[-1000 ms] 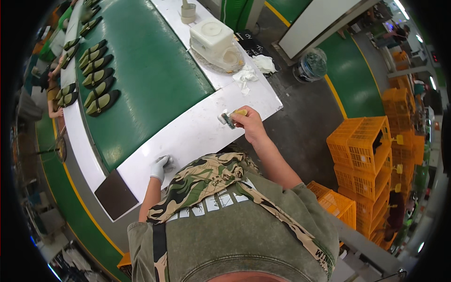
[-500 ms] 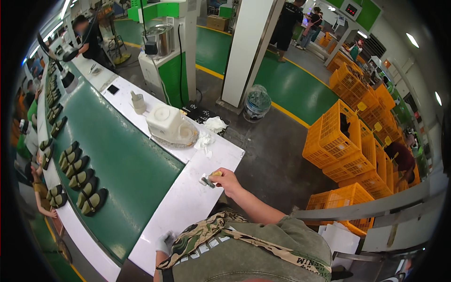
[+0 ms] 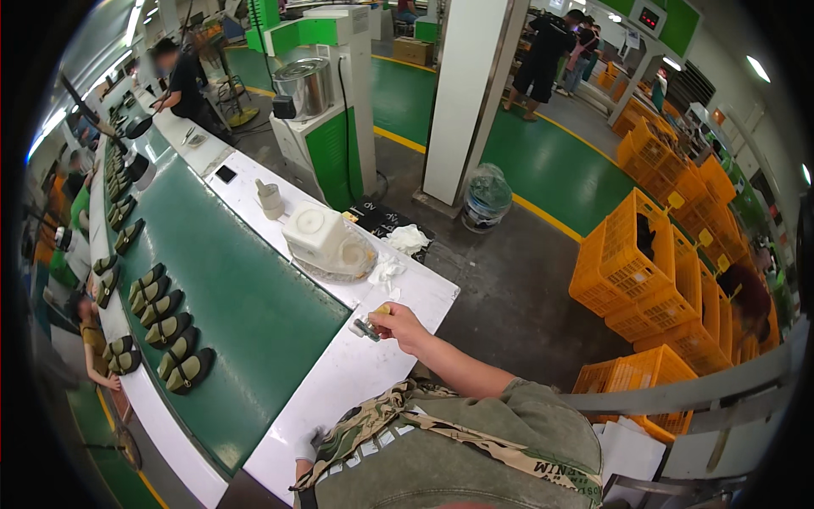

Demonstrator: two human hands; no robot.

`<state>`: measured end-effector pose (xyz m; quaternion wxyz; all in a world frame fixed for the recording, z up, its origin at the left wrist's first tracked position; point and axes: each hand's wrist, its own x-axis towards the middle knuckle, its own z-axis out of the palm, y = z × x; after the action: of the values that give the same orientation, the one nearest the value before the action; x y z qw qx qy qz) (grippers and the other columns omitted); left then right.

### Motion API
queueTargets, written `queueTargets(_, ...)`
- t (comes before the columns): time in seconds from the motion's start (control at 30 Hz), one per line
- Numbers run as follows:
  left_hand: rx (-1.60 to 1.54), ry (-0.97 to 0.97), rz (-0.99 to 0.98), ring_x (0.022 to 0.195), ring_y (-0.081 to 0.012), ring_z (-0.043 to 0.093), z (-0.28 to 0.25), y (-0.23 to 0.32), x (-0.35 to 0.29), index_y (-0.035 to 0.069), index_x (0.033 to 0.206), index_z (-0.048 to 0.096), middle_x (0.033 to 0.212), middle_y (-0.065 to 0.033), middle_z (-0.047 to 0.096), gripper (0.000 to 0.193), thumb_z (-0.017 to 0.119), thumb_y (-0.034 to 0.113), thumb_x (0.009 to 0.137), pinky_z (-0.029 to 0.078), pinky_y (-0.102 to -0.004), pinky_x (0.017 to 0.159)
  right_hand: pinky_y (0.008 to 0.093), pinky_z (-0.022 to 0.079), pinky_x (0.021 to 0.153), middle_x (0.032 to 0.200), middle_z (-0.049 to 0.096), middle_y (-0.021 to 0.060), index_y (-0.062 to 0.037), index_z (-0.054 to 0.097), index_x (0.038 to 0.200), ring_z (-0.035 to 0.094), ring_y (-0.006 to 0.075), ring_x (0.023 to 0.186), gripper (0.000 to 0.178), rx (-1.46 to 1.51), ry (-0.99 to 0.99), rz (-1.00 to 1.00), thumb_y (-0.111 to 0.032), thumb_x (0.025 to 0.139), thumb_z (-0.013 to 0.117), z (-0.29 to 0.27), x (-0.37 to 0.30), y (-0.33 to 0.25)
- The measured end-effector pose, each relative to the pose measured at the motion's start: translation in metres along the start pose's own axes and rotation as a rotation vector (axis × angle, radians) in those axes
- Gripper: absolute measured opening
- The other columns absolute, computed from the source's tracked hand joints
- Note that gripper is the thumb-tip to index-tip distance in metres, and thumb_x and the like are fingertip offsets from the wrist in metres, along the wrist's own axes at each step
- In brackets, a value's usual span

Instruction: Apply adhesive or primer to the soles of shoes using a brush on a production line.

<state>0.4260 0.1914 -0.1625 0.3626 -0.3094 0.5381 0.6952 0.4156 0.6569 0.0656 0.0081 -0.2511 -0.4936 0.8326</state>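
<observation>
My right hand (image 3: 398, 326) is closed around a small brush-like tool (image 3: 365, 329) with a yellowish grip and a dark green and white end, held over the white table ledge (image 3: 335, 373) beside the green conveyor belt (image 3: 254, 297). What that end is made of is too small to make out. My left hand (image 3: 307, 443), in a pale glove, is low by the table edge against my camouflage apron; its fingers are mostly hidden. Beyond my right hand lie a crumpled white cloth (image 3: 387, 273) and a white plastic container (image 3: 315, 231) in a clear tray.
Several olive and black shoes (image 3: 170, 327) stand along the belt's left side. A beige cup (image 3: 270, 200) and a phone (image 3: 225, 174) lie farther up the ledge. Orange crates (image 3: 632, 263) are stacked at right, near a lined bin (image 3: 487, 199). Other people work across the belt and behind.
The whole view has shifted, so the scene sits farther right. My right hand has moved slightly toward the belt, still holding the brush-like tool. My left hand stays low by the apron.
</observation>
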Motion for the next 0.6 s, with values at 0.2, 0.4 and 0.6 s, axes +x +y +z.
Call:
queueTargets(0.2,-0.066,-0.113,-0.036,0.080,-0.0217,0.064,-0.066,-0.018,-0.002,-0.006,0.101,0.066,0.092,-0.0123,0.068,0.022,0.061,0.011,0.089,0.053,-0.0311,0.074,0.0252,0.046,0.060,0.080,0.064,-0.0002,-0.0112,0.061,0.090,0.058,0.0088,0.068,0.015,-0.040,0.003,0.007,-0.021,0.087,0.071,-0.008,-0.002,-0.006)
queueTargets(0.4,-0.045,-0.176,-0.009,0.081,-0.0216,0.065,-0.021,-0.006,0.030,-0.008,0.100,0.066,0.092,-0.0133,0.068,0.021,0.063,0.009,0.089,0.054,-0.0291,0.075,0.0244,0.045,0.058,0.079,0.064,0.0002,-0.0100,0.062,0.090,0.058,0.0091,0.067,0.015,-0.034,0.022,0.010,-0.017,0.084,0.073,-0.026,-0.004,0.005)
queueTargets(0.6,0.062,-0.002,0.056,0.089,-0.0235,0.067,-0.016,0.002,0.027,-0.010,0.101,0.065,0.099,-0.0147,0.068,0.024,0.062,0.012,0.092,0.055,-0.0317,0.079,0.0243,0.042,0.057,0.079,0.065,-0.0006,-0.0120,0.060,0.087,0.058,0.0083,0.066,0.019,-0.022,0.028,-0.030,-0.017,0.079,0.077,-0.031,-0.007,-0.001)
